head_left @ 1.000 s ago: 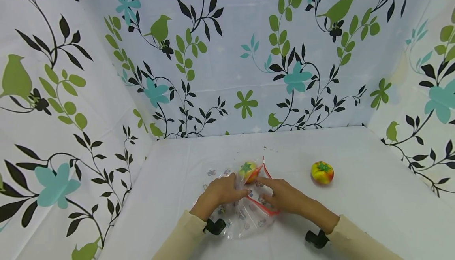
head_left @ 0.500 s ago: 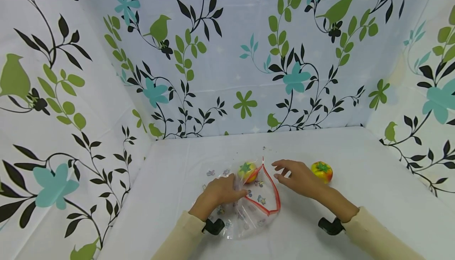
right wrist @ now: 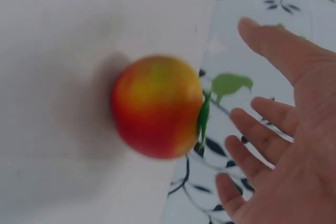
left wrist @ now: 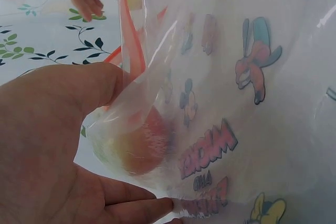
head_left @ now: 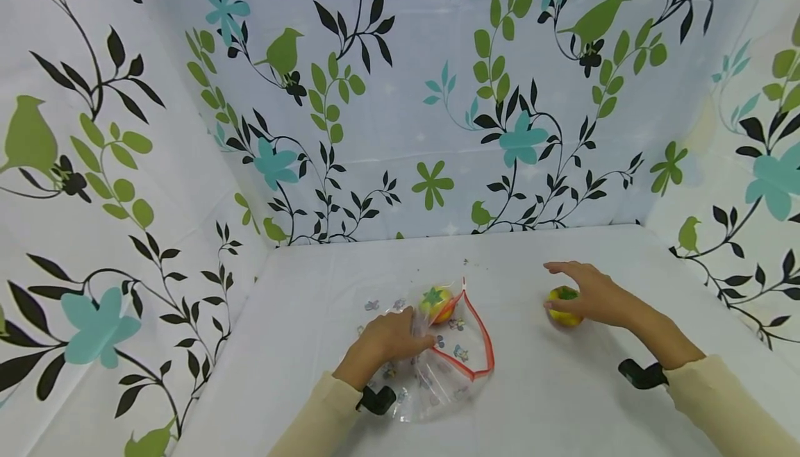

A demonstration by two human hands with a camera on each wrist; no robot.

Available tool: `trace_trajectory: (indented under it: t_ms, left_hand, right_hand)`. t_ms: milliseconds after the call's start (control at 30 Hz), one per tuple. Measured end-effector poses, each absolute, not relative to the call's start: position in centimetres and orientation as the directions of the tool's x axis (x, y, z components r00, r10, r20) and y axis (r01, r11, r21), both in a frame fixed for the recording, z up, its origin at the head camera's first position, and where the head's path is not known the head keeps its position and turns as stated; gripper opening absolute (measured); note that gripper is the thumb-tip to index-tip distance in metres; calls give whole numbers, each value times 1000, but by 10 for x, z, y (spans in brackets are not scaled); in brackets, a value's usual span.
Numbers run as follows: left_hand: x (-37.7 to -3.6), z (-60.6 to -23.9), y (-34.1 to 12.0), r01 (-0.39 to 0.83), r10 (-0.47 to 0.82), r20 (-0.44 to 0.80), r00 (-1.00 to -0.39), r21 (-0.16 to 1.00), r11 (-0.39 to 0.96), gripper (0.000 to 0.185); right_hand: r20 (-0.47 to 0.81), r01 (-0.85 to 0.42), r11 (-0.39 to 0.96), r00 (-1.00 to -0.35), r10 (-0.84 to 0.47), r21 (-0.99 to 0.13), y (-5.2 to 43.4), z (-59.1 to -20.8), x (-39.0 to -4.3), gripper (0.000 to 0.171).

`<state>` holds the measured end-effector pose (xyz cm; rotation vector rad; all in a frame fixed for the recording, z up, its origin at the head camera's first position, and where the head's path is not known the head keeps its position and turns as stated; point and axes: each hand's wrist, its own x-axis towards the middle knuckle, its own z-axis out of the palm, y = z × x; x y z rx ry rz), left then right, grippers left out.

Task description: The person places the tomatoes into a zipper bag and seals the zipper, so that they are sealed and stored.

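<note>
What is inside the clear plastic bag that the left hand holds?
One red-yellow toy tomato lies inside the clear bag, near its red-edged open mouth. The left hand covers part of the bag, so anything beneath it stays hidden.

Printed lettering appears only on the clear plastic bag (left wrist: 252,103), seen close up in the left wrist view. Among cartoon figures, a word in red block capitals runs slantwise near the bottom of the picture; it shows through the film reversed and is too distorted to read with certainty. Below it a shorter word in blue letters is likewise mirrored and unreadable. In the head view the bag's (head_left: 450,367) prints are too small to make out.
</note>
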<state>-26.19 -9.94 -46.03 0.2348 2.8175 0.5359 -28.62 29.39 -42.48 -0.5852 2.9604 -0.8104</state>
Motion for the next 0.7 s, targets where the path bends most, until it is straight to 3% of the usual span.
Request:
trace_trajectory:
  t_ms: [333, 700]
  left_hand:
    - [-260, -462, -100, 106, 205, -224, -953, 386, 916, 88]
    - [-260, -461, -99, 126, 214, -205, -955, 373, 919, 87]
  right_hand:
    - [-84, -263, 796, -928, -364, -546, 331, -446, -288, 92]
    - [-116, -226, 777, -927, -357, -587, 343, -455, -285, 82]
